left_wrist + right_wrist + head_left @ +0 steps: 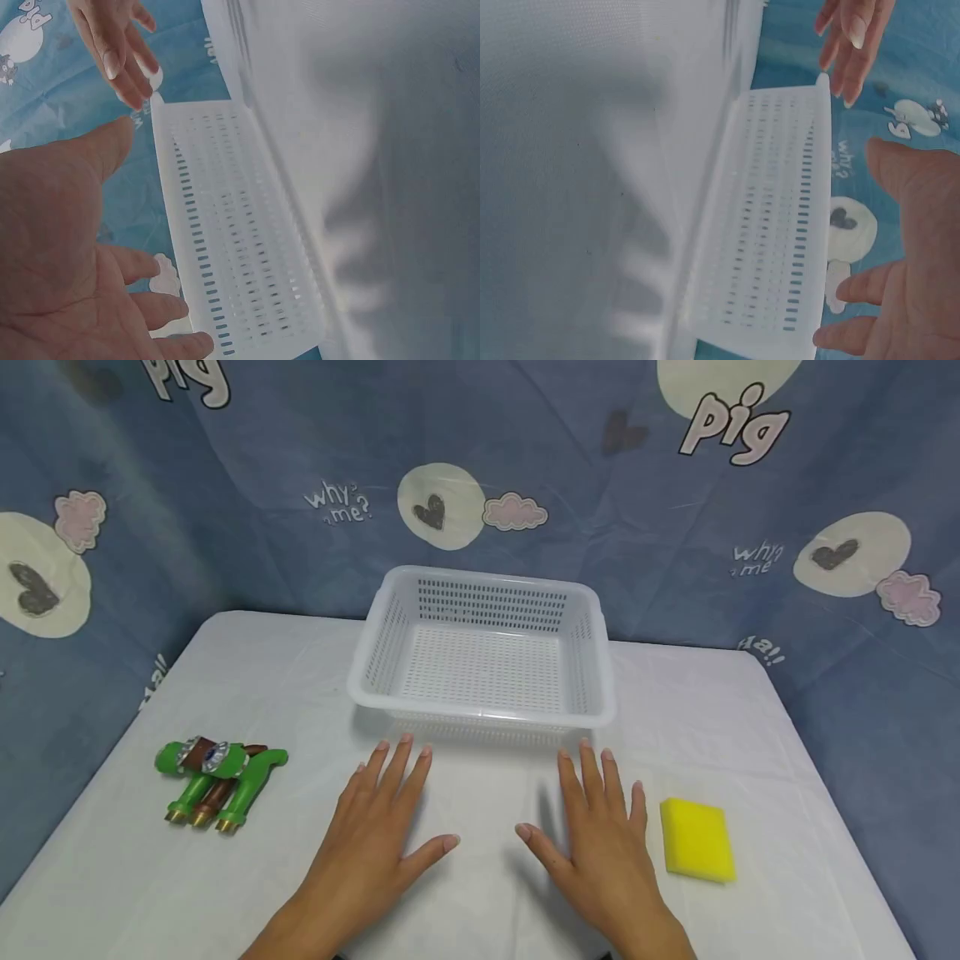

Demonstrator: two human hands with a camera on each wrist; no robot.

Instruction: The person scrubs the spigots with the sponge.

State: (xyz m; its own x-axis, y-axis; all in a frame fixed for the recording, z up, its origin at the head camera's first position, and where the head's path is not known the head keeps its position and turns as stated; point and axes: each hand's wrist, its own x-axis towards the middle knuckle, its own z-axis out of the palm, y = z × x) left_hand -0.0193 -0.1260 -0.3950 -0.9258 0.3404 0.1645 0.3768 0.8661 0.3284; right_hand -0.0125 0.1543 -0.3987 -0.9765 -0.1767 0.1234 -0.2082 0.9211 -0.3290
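My left hand [378,831] hovers palm down over the white table, its fingers spread and straight, with nothing in it. Likewise my right hand [603,843] is held above the cloth, fingers extended and thumb pointing inward. Just beyond both sets of fingertips stands a white perforated plastic basket [480,714], with nothing inside. To the right of my right hand lies a yellow sponge [697,841]. Further off, left of my left hand, is a bundle of green and brown handle-like pieces [221,781] with brass-coloured threaded ends. Both wrist views show the basket's slotted side near the fingers.
A white cloth covers the table [300,677], whose far edge meets a blue printed curtain [300,560]. The curtain also hangs along the left and right sides. Shadows of the hands fall on the cloth.
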